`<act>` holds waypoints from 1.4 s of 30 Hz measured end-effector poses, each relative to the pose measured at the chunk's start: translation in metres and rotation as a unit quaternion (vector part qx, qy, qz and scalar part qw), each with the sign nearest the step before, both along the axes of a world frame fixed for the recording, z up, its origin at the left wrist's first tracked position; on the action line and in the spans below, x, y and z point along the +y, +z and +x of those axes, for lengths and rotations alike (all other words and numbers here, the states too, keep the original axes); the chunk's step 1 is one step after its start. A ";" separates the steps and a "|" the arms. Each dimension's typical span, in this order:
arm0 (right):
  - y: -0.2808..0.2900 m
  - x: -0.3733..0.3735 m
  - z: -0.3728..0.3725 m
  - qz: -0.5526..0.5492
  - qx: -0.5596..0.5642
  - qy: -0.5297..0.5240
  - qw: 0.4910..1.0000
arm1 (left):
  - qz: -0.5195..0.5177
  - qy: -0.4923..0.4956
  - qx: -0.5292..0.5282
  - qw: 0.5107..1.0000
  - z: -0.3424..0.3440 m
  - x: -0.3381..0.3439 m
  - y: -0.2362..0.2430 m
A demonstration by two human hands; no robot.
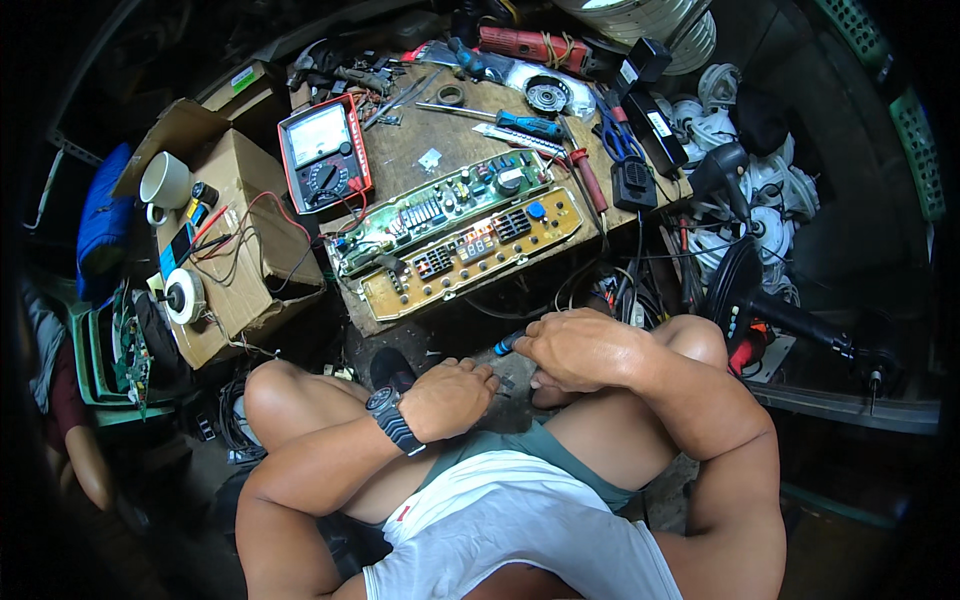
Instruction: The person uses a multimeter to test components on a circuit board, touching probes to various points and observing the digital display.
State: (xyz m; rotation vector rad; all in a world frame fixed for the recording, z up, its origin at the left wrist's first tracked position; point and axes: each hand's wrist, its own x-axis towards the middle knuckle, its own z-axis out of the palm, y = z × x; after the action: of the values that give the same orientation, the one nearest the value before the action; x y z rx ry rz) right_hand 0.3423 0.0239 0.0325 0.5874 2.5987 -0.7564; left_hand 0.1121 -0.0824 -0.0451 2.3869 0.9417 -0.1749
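I see a red analogue multimeter (324, 155) beside two long circuit boards (455, 235) on the wooden bench (420, 140). White mug (165, 182) and tape roll (184, 296) sit on a cardboard box (245, 260). Blue scissors (617, 135) near a black adapter (634, 184)

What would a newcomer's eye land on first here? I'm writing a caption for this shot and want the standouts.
Probably the two long circuit boards lying side by side across the middle of the wooden bench, one green, one tan with lit red digits. Next, the red-cased analog meter to their left, beside a cardboard box holding a white cup. Below the bench, the left hand and right hand meet over the knees, the right gripping a blue-handled tool.
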 end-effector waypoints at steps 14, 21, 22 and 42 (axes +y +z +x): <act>-0.011 0.021 -0.008 -0.046 -0.035 0.010 0.998 | -0.014 0.008 -0.003 1.000 -0.007 0.015 -0.031; -0.017 0.024 -0.010 -0.061 -0.044 0.007 0.997 | -0.018 0.005 -0.008 1.000 -0.006 0.017 -0.044; -0.016 0.024 -0.011 -0.064 -0.052 0.011 0.997 | -0.018 0.005 -0.006 1.000 -0.004 0.018 -0.045; -0.017 0.023 -0.015 -0.052 -0.045 0.017 0.997 | -0.025 0.020 -0.030 0.999 -0.006 0.017 -0.047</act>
State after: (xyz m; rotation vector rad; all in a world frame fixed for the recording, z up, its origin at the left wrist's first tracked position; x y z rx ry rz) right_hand 0.3271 0.0469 0.0153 0.5324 2.4639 -0.8304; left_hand 0.1057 -0.0650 -0.0923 2.3141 0.9449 -0.1106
